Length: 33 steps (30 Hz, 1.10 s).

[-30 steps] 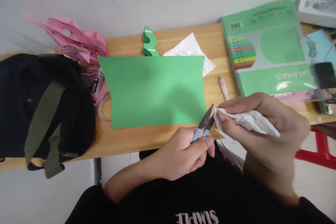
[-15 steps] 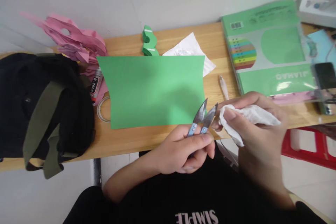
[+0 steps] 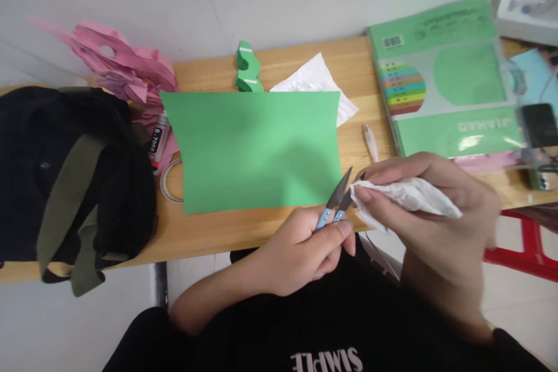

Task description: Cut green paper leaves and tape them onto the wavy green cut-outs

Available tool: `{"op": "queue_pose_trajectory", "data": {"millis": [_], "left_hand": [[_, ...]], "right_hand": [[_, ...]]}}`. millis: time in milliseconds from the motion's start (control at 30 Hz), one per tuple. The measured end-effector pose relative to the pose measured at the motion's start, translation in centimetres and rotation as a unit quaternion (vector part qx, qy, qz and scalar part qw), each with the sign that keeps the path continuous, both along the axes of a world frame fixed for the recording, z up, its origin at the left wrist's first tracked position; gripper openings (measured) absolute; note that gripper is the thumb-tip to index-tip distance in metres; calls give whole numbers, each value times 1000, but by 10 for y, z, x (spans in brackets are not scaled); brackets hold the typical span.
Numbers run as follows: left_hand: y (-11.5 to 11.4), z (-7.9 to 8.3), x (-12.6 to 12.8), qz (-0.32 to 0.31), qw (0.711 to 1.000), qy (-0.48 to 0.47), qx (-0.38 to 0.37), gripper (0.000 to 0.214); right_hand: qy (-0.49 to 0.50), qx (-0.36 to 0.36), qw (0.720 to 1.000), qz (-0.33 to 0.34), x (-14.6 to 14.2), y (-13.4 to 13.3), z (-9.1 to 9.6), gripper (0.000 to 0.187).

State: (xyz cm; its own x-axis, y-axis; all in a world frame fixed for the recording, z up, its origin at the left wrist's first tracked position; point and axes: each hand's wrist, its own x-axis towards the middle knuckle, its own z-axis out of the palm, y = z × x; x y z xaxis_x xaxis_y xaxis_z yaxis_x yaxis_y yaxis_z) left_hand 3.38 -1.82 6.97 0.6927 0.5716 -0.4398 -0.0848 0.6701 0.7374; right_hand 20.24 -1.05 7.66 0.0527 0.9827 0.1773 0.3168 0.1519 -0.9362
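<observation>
My left hand [image 3: 307,250] is closed round the blue handles of small thread snips [image 3: 332,208], their two pointed blades facing up and away from me. A crumpled white tissue [image 3: 412,196] is pinched in my right hand [image 3: 440,226], which is closed. The tissue's near end lies against the right blade and covers part of it. Behind the snips a sheet of green paper [image 3: 253,151] lies on the wooden table [image 3: 270,229], its side edges curving inward.
A black bag [image 3: 87,180] with olive straps stands at left, near pink paper pieces [image 3: 126,64], a glue tube [image 3: 158,139] and a tape roll [image 3: 171,181]. Behind are green cut-outs [image 3: 248,70] and white paper [image 3: 320,72]. A pen [image 3: 371,142] and green paper pack [image 3: 444,81] lie right.
My right hand has turned, and the tissue has come onto the right blade. The snips' blades are closer together and tilt more to the right.
</observation>
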Motion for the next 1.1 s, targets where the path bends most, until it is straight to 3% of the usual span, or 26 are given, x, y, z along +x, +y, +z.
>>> {"op": "queue_pose_trajectory", "data": {"millis": [200, 567, 933, 1100], "left_hand": [[1, 1, -2, -21, 999, 21, 39, 29], [1, -1, 0, -22, 999, 14, 33, 28], [1, -4, 0, -16, 999, -34, -39, 26], [2, -4, -1, -3, 994, -72, -86, 27]], "right_hand": [[16, 7, 1000, 14, 0, 1, 1, 29], [5, 25, 1000, -16, -4, -1, -1, 30], [22, 35, 998, -52, -8, 0, -2, 26], [142, -40, 989, -19, -6, 2, -6, 15]]}}
